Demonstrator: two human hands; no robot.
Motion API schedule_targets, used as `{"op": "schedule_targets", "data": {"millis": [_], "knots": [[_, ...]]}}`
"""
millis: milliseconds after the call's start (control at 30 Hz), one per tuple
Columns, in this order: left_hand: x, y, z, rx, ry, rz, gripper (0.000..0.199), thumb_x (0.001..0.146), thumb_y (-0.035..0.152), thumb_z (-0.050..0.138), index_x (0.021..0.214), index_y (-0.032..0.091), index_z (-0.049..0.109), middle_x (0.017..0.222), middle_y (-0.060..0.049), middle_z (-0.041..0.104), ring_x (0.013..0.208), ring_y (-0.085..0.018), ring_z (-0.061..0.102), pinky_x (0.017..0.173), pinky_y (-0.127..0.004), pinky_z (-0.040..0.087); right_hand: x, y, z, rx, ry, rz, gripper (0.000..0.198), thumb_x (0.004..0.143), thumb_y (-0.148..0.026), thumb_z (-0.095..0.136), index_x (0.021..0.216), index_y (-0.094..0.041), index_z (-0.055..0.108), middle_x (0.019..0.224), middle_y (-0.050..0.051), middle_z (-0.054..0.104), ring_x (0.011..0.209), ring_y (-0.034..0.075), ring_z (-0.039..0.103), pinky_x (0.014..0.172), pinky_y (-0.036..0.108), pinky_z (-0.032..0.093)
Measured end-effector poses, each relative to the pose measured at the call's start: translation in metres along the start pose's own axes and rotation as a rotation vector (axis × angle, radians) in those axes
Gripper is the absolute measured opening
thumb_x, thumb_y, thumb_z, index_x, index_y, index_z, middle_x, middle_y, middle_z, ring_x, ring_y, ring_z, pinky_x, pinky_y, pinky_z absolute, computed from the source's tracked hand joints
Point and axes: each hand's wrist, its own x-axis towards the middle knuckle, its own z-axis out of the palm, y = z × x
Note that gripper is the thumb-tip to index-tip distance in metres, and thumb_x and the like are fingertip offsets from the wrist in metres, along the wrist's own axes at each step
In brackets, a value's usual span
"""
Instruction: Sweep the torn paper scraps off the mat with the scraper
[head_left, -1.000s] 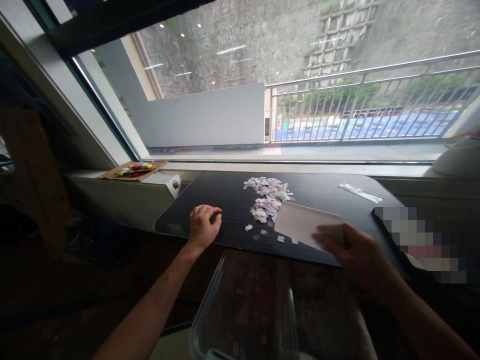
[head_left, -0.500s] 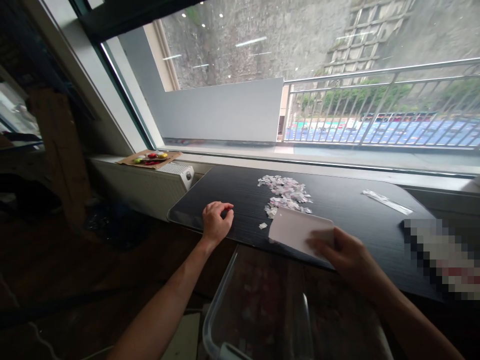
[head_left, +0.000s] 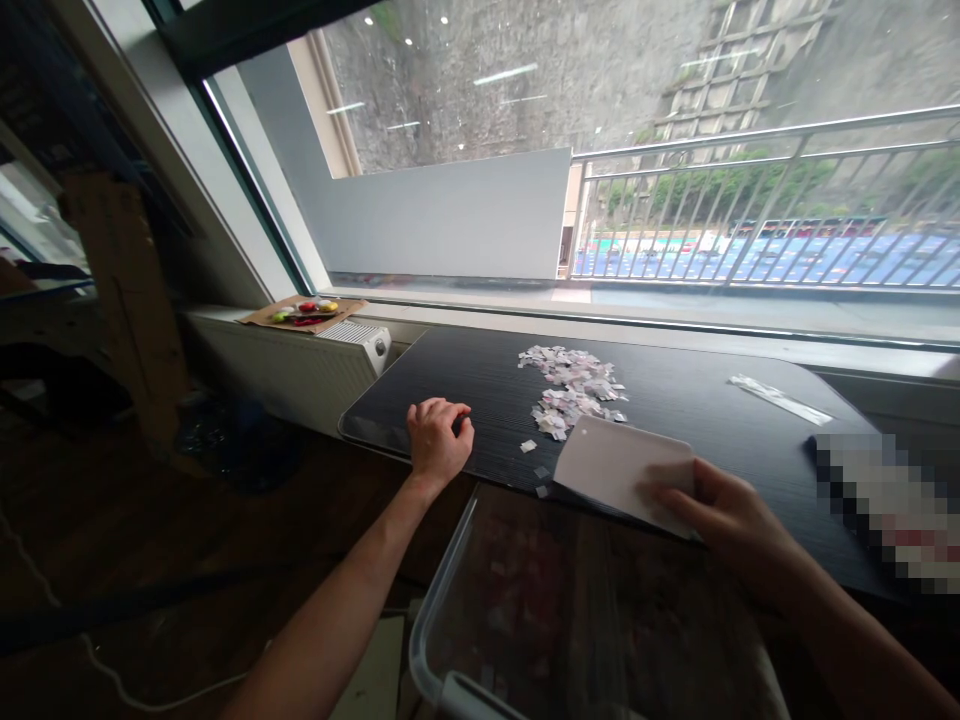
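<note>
My right hand (head_left: 724,500) grips a white flat card (head_left: 622,465) by its right end. The card has rounded corners and a small hole, and is tilted over the front of the black table (head_left: 675,390). Just beyond it lies a pile of small white and pinkish pieces (head_left: 574,380). One loose piece (head_left: 529,446) sits left of the card, with two flakes (head_left: 541,480) near the table edge. My left hand (head_left: 440,438) rests at the table's front edge, fingers loosely curled, thumb apart, with nothing visible in it.
Below the table edge stands a clear plastic box (head_left: 450,600), its dark contents hard to make out. A clear strip (head_left: 780,398) and a blurred-out object (head_left: 885,510) lie at right. A radiator (head_left: 300,355) bearing cardboard (head_left: 262,316) with colourful items stands left, under the window.
My right hand has drawn the card to the right and slightly toward me. Two small flakes now show near the table edge. My left hand has stayed almost in place.
</note>
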Motion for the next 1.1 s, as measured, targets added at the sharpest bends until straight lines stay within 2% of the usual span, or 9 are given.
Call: {"op": "schedule_targets", "data": {"millis": [300,500,700,900,1100], "knots": [[0.000,0.000,0.001,0.016,0.014,0.011,0.013,0.079,0.019,0.057,0.085,0.023,0.068,0.097,-0.006,0.071,0.110,-0.028,0.056,0.105,-0.051,0.031,-0.004,-0.001,0.005,0.071,-0.111,0.043,0.031,0.066,-0.041,0.070,0.088,-0.019,0.072,0.075,0.003,0.074,0.066,0.022,0.067,0.057,0.030,0.053],[0.000,-0.001,0.001,0.019,0.009,0.011,0.014,0.079,0.018,0.056,0.084,0.023,0.068,0.097,-0.007,0.071,0.110,-0.029,0.056,0.105,-0.051,0.030,0.010,0.001,0.006,-0.086,0.039,-0.077,0.025,0.068,-0.038,0.068,0.084,-0.020,0.070,0.072,0.003,0.073,0.066,0.021,0.067,0.061,0.031,0.053],[0.000,0.001,0.000,0.013,-0.003,0.008,0.014,0.079,0.019,0.056,0.085,0.022,0.068,0.098,-0.007,0.071,0.111,-0.029,0.056,0.106,-0.052,0.029,0.011,0.001,0.016,0.011,-0.066,-0.016,0.029,0.067,-0.039,0.068,0.086,-0.018,0.070,0.073,0.003,0.074,0.063,0.020,0.066,0.057,0.030,0.052],[-0.001,0.001,-0.001,0.022,-0.006,0.009,0.014,0.080,0.018,0.057,0.086,0.022,0.069,0.098,-0.008,0.071,0.111,-0.029,0.056,0.105,-0.052,0.029,0.014,0.006,0.005,0.005,0.027,-0.034,0.025,0.066,-0.036,0.069,0.086,-0.020,0.071,0.077,0.003,0.076,0.069,0.022,0.068,0.063,0.032,0.054],[-0.001,0.000,0.001,0.031,0.006,0.011,0.013,0.079,0.018,0.057,0.085,0.022,0.069,0.097,-0.007,0.071,0.110,-0.029,0.057,0.105,-0.052,0.031,0.017,0.009,0.006,0.068,-0.066,-0.012,0.028,0.063,-0.036,0.072,0.086,-0.020,0.071,0.076,0.003,0.075,0.066,0.020,0.067,0.060,0.030,0.053]]}}
